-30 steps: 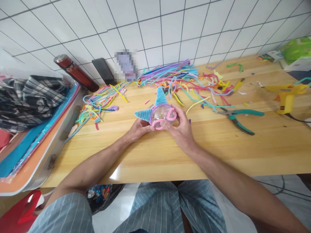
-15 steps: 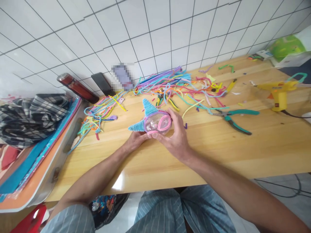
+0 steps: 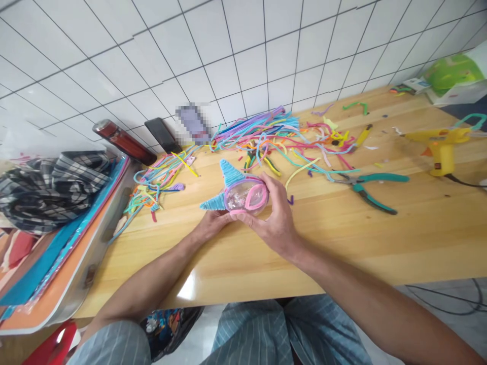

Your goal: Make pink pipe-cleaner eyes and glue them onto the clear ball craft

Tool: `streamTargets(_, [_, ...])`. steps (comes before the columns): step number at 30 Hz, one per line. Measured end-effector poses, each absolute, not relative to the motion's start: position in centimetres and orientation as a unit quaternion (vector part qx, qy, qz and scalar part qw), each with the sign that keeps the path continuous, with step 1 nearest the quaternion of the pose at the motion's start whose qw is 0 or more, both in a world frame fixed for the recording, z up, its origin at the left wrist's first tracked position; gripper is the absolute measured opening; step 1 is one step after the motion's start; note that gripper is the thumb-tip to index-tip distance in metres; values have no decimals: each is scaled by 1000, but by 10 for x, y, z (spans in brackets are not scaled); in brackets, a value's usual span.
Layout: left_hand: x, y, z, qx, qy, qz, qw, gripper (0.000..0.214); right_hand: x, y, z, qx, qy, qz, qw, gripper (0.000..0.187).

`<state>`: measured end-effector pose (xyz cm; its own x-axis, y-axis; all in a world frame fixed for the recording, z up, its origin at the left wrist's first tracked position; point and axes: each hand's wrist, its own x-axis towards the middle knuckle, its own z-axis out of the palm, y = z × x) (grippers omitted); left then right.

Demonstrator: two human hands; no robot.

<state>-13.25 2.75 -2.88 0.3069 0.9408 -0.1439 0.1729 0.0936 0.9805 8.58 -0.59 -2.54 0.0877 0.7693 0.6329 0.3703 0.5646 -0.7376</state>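
Between my two hands, above the wooden table, is a clear plastic ball [image 3: 239,195] with a purple rim, pink pipe-cleaner loops and two blue pipe-cleaner cones pointing up and left. My left hand [image 3: 213,222] grips its lower left side, the fingers partly hidden behind it. My right hand [image 3: 277,215] is closed round the right side, thumb at the bottom by a pink loop and fingers along the top edge. Loose pipe cleaners [image 3: 258,132] lie in a heap behind the ball, with yellow-and-green handled pliers [image 3: 272,166] among them.
Teal-handled pliers [image 3: 375,190] and a yellow glue gun [image 3: 443,149] lie to the right. At the left are a red thermos [image 3: 125,143], a black phone [image 3: 162,135], more pipe cleaners [image 3: 152,185] and an orange-and-white bin [image 3: 72,263] with a plaid cloth [image 3: 57,187].
The ball has tilted slightly in my hands, so its upper cone leans a little more to the left. Both hands keep their hold; the whole view has shifted slightly.
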Motion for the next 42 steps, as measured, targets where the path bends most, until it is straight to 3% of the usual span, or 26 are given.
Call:
streamTargets(12, [-132,28,-32,579,438,361,586,65,90,-6,-16,-445,-635,224,591,90])
streamTargets(17, [-121,32,-30,587,365,389,610,62,95,-1,-22,-469,-583,308,587,95])
streamTargets(23, [-116,44,-45,576,318,434,616,83,100,12,-39,-460,-495,435,595,101])
streamTargets(26, [-116,47,-52,574,315,443,612,87,101,15,-38,-450,-481,468,589,96])
streamTargets(36, [-113,46,-47,590,291,447,606,86,102,15,-30,-433,-482,488,585,75])
streamTargets(42, [-113,46,-46,583,293,453,607,90,100,14,-29,-431,-477,488,590,76])
